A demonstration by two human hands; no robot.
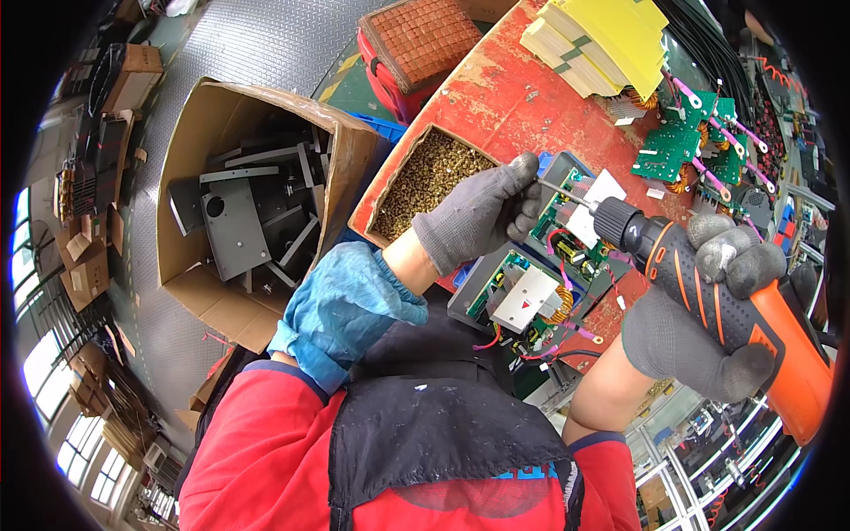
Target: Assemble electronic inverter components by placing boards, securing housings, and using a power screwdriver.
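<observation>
While the right hand (686, 332) grips the orange drill (799, 363), the left hand (478, 211), fingers (529, 202) bent, apparently pinches its bit (565, 193).

On the red surface (491, 93), an open lane runs between the small carton (400, 180) and the yellow stack (595, 46). Green boards (666, 149) crowd its right; left grip (478, 208) and orange driver (784, 354) obstruct the circuit units (524, 301).

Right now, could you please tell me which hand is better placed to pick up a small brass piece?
Probably the left hand: it is beside the brass pieces, though its fingers are at the driver bit. The right hand is farther off and gripping the power driver.
</observation>
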